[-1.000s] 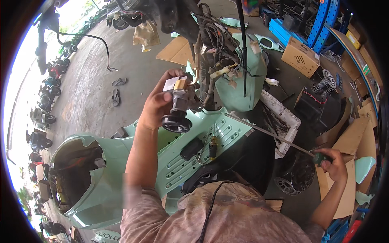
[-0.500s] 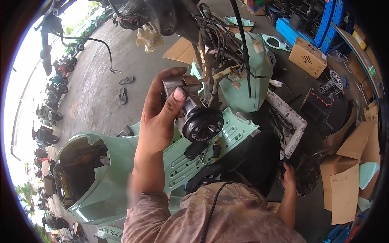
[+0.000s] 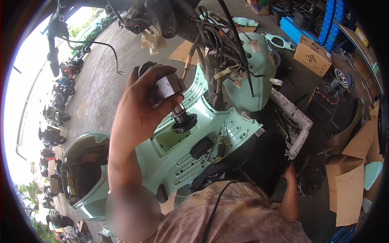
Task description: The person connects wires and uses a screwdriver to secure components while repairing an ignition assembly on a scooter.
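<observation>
Raised over the green scooter floorboard (image 3: 178,160), my left hand (image 3: 135,107) is closed around an ignition lock (image 3: 167,86). Its metal body shows between my thumb and fingers, and its round black face (image 3: 184,123) points down toward the floorboard. Low on the right, my right hand (image 3: 290,174) is closed beside my dark-clad knee. A dark handle seems to be in it, but the fingers are partly hidden and what it is stays unclear. On the floorboard lie a black key fob (image 3: 201,148) and a small yellowish cylindrical piece (image 3: 221,147).
Wiring harness (image 3: 221,50) and a black cable hang from the scooter frame ahead. Behind them is a green front panel (image 3: 253,87). To the right lie a dirty white foam tray (image 3: 302,131), a shock absorber (image 3: 340,81) and cardboard boxes (image 3: 312,56). A green body shell (image 3: 91,202) lies left.
My left hand has moved left and tilted the ignition lock, so its round face turns further down and away. My right hand has shifted slightly and is less visible.
</observation>
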{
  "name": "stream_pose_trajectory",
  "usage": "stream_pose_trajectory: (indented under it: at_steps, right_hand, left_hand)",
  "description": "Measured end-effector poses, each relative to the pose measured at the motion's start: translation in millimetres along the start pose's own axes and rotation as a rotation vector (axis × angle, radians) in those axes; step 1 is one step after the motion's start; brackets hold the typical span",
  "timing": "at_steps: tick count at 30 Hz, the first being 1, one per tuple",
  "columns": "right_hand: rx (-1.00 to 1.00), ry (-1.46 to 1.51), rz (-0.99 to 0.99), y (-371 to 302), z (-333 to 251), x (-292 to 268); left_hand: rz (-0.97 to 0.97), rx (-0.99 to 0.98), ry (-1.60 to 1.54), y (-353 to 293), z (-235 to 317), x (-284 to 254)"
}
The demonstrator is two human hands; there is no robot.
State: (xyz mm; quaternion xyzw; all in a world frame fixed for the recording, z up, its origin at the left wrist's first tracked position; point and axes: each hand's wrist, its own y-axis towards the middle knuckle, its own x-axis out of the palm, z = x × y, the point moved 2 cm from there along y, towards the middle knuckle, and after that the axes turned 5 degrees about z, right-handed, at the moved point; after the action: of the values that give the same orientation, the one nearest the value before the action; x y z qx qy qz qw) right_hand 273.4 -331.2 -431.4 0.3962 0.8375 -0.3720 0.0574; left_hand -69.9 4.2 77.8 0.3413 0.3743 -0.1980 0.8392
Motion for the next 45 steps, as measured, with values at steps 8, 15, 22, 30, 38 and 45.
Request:
stream_pose_trajectory:
  at_steps: [8,15,22,30,38,45]
  right_hand:
    - [-0.477,-0.402,0.561,-17.1,-65.2,-7.5]
    - [-0.692,0.478,-0.422,-160.3,-278.6,60.3]
    - [-1.051,0.471,-0.494,-214.8,-348.5,95.4]
    - [-0.692,0.266,-0.432,-172.6,-295.3,127.9]
    - [-0.597,0.561,-0.662,-199.3,-306.4,121.3]
    - [-0.828,-0.272,-0.586,-177.8,-304.5,142.5]
  left_hand:
    - [-0.014,-0.088,-0.572,-2.4,-8.2,12.4]
    - [0.136,-0.098,-0.849,-22.6,-16.4,81.2]
    - [0.216,-0.22,-0.959,-25.0,-27.7,109.2]
    - [0.179,-0.198,-1.141,-20.3,-40.8,107.6]
    - [0.227,-0.147,-1.126,-19.3,-48.9,117.7]
    - [0.191,-0.186,-1.186,-18.3,-47.3,107.6]
